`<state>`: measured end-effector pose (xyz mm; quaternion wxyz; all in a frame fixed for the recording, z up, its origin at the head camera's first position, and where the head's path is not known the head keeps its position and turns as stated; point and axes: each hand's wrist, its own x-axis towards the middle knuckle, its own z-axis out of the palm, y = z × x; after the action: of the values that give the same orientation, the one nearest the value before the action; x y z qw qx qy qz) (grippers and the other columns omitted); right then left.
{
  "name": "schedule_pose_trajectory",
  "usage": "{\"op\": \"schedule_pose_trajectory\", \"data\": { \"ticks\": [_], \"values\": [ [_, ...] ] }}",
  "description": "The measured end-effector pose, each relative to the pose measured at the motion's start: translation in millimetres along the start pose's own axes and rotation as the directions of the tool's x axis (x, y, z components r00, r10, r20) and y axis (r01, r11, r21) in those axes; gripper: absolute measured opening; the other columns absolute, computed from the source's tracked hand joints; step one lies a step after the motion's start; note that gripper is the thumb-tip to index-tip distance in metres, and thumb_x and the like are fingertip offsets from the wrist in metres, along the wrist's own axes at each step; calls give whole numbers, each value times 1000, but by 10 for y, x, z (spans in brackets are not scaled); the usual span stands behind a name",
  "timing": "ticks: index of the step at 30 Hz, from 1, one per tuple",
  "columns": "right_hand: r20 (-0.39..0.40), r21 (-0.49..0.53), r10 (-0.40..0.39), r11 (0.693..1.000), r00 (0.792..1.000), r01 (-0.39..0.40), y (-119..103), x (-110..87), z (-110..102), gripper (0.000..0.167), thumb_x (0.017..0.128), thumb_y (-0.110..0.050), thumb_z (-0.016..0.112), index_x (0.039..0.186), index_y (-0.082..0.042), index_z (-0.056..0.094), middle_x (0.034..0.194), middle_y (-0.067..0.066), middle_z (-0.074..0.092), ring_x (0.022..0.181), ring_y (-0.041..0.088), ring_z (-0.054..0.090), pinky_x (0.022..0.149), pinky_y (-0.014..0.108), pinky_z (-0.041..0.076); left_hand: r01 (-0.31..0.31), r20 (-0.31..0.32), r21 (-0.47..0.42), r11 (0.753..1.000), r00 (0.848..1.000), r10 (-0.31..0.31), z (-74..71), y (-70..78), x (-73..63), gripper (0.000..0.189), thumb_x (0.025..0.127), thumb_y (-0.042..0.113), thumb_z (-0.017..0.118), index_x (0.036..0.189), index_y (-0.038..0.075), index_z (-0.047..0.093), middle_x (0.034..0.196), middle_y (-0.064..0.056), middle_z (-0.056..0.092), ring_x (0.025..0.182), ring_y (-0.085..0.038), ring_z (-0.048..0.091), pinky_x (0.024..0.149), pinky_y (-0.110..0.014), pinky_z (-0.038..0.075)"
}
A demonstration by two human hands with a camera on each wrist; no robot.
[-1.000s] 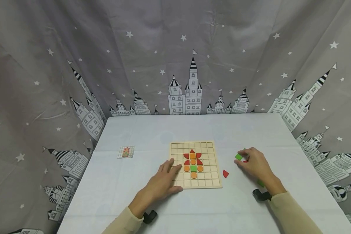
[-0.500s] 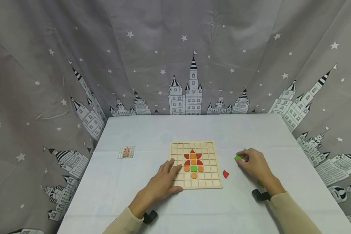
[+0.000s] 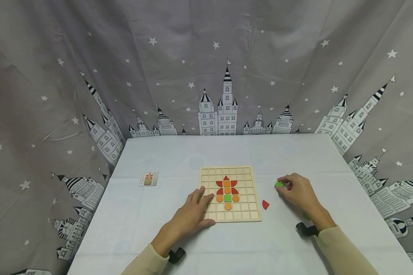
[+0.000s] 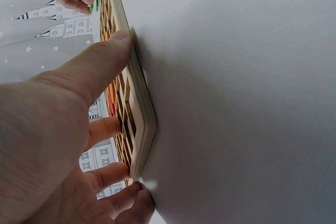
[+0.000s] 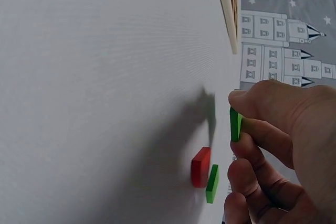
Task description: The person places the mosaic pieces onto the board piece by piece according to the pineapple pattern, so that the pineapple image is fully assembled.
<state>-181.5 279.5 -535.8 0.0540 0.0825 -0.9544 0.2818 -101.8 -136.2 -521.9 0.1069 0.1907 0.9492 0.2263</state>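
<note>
My right hand (image 3: 300, 193) pinches a green tile (image 5: 235, 124) between thumb and fingers at the right of the table. In the right wrist view it is held just above the cloth, its shadow falling apart from it. Below the fingers lie a red tile (image 5: 200, 167) and another green tile (image 5: 212, 184). My left hand (image 3: 191, 212) rests on the left side and near corner of a wooden grid board (image 3: 249, 215), fingers spread. On the board, red, orange and green tiles form a pattern, with a green square (image 3: 228, 198) near its middle.
A red quarter-round tile (image 3: 265, 204) lies just right of the board. Another green tile (image 3: 306, 215) is partly covered by my right wrist. A small pattern card (image 3: 148, 179) lies at the left. Behind the white-covered table hangs a grey castle-print curtain (image 3: 186, 88).
My right fingers have closed on the green tile and tilted it up, with only a slight shift of the hand. The left hand and the board have stayed in place.
</note>
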Motion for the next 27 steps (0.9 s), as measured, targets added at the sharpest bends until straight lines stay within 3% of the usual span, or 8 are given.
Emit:
{"op": "schedule_pose_trajectory", "data": {
  "ticks": [18, 27],
  "values": [
    [-23, 58, -87, 994, 996, 88, -215, -3, -39, 26, 92, -4, 93, 118, -1, 89, 105, 14, 83, 91, 26, 79, 80, 33, 63, -3, -1, 0, 1000, 1000, 3, 31, -29, 11, 90, 100, 47, 94, 172, 10, 54, 187, -30, 33, 170, -56, 39, 113, -73, 61],
    [-16, 109, -135, 985, 991, 136, -276, -3, -10, 26, 91, 4, 91, 117, 1, 88, 102, 12, 80, 87, 20, 79, 83, 37, 69, -3, 2, -2, 1000, 1000, 3, 21, -19, 9, 90, 100, 46, 94, 172, 9, 54, 187, -30, 33, 170, -56, 39, 111, -74, 62]
  ]
}}
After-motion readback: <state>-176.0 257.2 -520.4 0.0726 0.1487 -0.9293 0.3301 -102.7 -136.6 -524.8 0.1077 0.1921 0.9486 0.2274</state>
